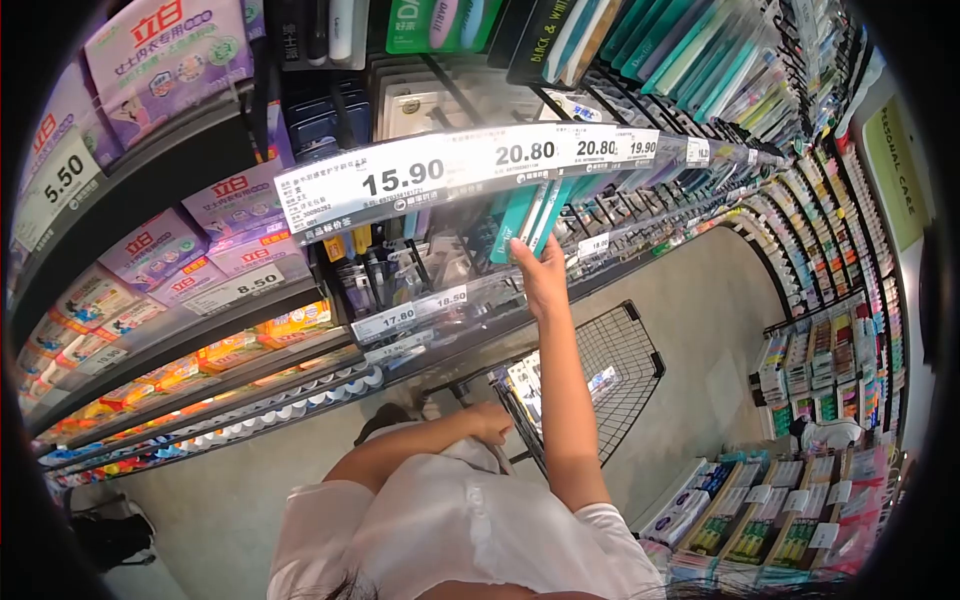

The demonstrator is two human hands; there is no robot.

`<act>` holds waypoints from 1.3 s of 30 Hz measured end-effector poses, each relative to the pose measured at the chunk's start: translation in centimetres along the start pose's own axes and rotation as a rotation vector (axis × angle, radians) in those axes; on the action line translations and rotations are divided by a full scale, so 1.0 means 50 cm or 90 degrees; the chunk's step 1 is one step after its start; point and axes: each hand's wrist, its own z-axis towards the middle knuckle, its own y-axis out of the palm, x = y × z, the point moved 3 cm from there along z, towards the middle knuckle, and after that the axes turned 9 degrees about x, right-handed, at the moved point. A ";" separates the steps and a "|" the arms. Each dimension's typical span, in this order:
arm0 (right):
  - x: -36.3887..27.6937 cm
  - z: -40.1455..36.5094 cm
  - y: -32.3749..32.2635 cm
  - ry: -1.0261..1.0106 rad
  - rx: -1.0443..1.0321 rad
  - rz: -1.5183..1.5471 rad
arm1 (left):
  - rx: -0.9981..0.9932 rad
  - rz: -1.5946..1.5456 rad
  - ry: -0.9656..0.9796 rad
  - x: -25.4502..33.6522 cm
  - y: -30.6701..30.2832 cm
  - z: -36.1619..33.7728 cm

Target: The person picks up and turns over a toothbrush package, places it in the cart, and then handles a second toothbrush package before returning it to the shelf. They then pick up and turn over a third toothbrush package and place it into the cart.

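My right hand (540, 272) reaches up to the shelf, its thumb and fingers closed on a slim teal toothbrush package (512, 225). The upper end of the package lies just below the price rail (470, 165), near the 20.80 labels. Lower down, my left hand (490, 424) is curled beside the near end of a black wire shopping cart (612, 372); what its fingers hold, if anything, is hidden. White and dark flat items lie in the cart.
Purple boxes (165, 50) fill the shelves at left, with orange packs (235, 355) below. Teal packages (690, 55) hang at upper right. Stacked goods (770, 505) stand at lower right, near a curved shelf wall (850, 200). A dark object (112, 535) is on the floor at lower left.
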 end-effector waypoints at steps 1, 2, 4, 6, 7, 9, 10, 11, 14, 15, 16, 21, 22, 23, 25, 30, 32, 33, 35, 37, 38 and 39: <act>-0.007 -0.008 -0.007 0.006 -0.010 0.023 | -0.001 0.005 0.003 0.001 -0.002 0.000; -0.013 -0.018 -0.012 0.011 -0.020 0.048 | -0.001 0.010 0.007 0.004 -0.009 -0.001; -0.023 -0.039 -0.019 0.024 -0.041 0.101 | -0.011 0.010 -0.007 0.008 -0.020 -0.002; -0.027 -0.054 -0.025 0.028 -0.056 0.121 | -0.015 0.007 -0.011 0.011 -0.018 -0.005; -0.029 -0.060 -0.027 0.028 -0.069 0.132 | -0.014 0.009 -0.004 0.012 -0.018 -0.005; -0.021 -0.074 -0.041 0.032 -0.082 0.152 | -0.045 0.028 -0.001 0.012 -0.017 -0.001; -0.018 -0.086 -0.047 0.048 -0.083 0.166 | -0.037 0.016 -0.009 0.011 -0.019 -0.001; -0.018 -0.101 -0.055 0.060 -0.081 0.180 | -0.032 0.005 -0.016 0.012 -0.024 -0.003; 0.028 -0.150 -0.145 0.096 -0.048 0.195 | 0.000 -0.015 -0.003 0.013 -0.018 -0.010; 0.035 -0.182 -0.175 0.103 -0.011 0.191 | 0.007 -0.019 0.015 0.013 -0.021 -0.008; 0.045 -0.216 -0.210 0.109 0.028 0.187 | 0.013 -0.024 0.034 0.014 -0.022 -0.005; 0.122 -0.428 -0.446 0.141 0.415 0.141 | -0.018 0.068 -0.022 0.038 -0.025 0.006; 0.134 -0.466 -0.491 0.155 0.494 0.108 | -0.032 0.089 -0.036 0.046 -0.024 0.012; 0.149 -0.506 -0.537 0.175 0.572 0.075 | -0.046 0.108 -0.051 0.051 -0.018 0.016; 0.199 -0.569 -0.637 0.214 0.632 0.047 | -0.086 0.136 -0.082 0.057 -0.015 0.026; 0.312 -0.584 -0.822 0.383 0.691 0.003 | -0.068 0.128 -0.116 0.067 -0.019 0.037; 0.361 -0.547 -0.893 0.433 0.697 -0.011 | -0.057 0.127 -0.137 0.071 -0.019 0.046; 0.388 -0.524 -0.934 0.455 0.687 -0.019 | -0.045 0.126 -0.145 0.074 -0.024 0.053; 0.444 -0.478 -1.008 0.481 0.692 -0.029 | -0.001 0.130 -0.174 0.074 -0.017 0.062; 0.509 -0.433 -1.081 0.456 0.682 -0.054 | 0.041 0.151 -0.207 0.074 -0.009 0.066; 0.558 -0.412 -1.118 0.446 0.675 -0.064 | 0.053 0.167 -0.217 0.075 -0.010 0.070; 0.623 -0.406 -1.175 0.486 0.685 -0.173 | 0.081 0.175 -0.201 0.074 -0.010 0.074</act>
